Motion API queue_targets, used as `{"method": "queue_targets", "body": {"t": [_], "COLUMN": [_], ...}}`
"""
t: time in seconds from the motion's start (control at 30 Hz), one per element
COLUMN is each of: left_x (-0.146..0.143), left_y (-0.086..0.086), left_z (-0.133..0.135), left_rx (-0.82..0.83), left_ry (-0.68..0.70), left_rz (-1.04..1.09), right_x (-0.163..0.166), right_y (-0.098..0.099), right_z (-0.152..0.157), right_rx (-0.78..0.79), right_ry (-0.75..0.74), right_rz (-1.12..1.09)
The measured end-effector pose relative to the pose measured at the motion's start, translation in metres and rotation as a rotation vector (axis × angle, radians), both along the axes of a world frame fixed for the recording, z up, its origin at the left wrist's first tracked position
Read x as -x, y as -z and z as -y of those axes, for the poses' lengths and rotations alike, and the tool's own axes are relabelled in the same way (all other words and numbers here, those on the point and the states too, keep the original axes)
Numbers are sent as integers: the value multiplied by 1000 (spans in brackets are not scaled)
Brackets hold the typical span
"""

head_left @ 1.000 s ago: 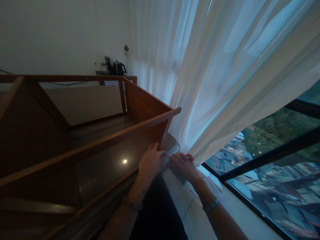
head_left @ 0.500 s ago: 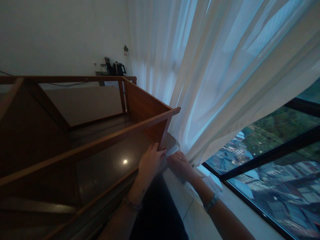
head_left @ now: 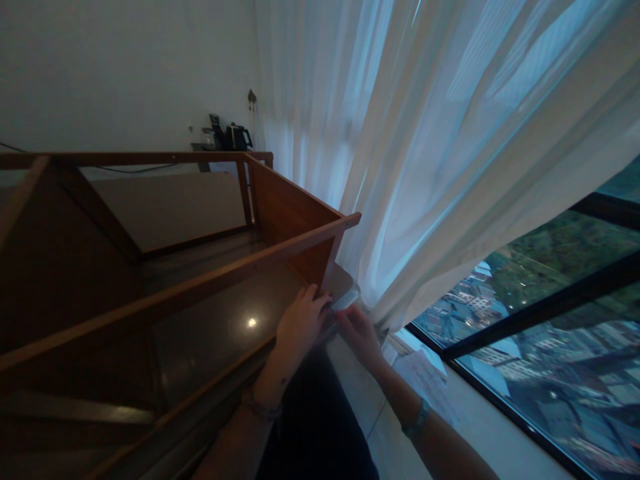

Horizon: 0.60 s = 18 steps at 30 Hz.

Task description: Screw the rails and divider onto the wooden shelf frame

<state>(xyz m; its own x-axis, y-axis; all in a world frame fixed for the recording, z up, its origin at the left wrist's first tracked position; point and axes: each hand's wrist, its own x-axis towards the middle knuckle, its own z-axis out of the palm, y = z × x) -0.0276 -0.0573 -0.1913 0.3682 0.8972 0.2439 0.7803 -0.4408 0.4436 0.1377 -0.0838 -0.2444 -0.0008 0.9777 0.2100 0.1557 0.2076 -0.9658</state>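
A brown wooden frame (head_left: 225, 272) with panels and rails lies on a table with a glossy top (head_left: 220, 333). At the foot of its near right corner post (head_left: 327, 263), my left hand (head_left: 300, 317) is closed, fingertips curled around the post's lower end. Close to those fingertips, beside the table's rounded corner (head_left: 345, 297), my right hand (head_left: 359, 333) is closed in a pinch. Whatever lies between its fingers is too small and dim to make out.
A pale curtain (head_left: 400, 187) hangs just beyond the table corner. Papers (head_left: 427, 380) lie on the ledge by the window (head_left: 540, 320) at right. A black kettle (head_left: 237, 137) and a coffee maker (head_left: 215, 133) stand at the back against the wall.
My right hand has turned at the wrist and shifted slightly left, so more of the papers shows. My left hand stays at the post.
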Motion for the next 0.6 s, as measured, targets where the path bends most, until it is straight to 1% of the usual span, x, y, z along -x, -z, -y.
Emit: {"method": "queue_targets", "body": {"t": [0.17,0.3,0.47,0.6], "left_x": [-1,0,0,-1], "left_y": [6,5,3,3], "left_z": [-2,-1,0,-1], "left_rx": [31,-3,-4,-8], "left_ry": [-25,9,12,-8], "left_rz": [-4,-26,-47,-36], "right_x": [4,3,0,-9], "right_y": [11,15,16,11], "right_z": [-4,-6,-5,-6], "right_rx": [112,144,86,-35], "right_ry": [-24,-73,-92,-60], "right_rz": [-230,-281,-176,40]}}
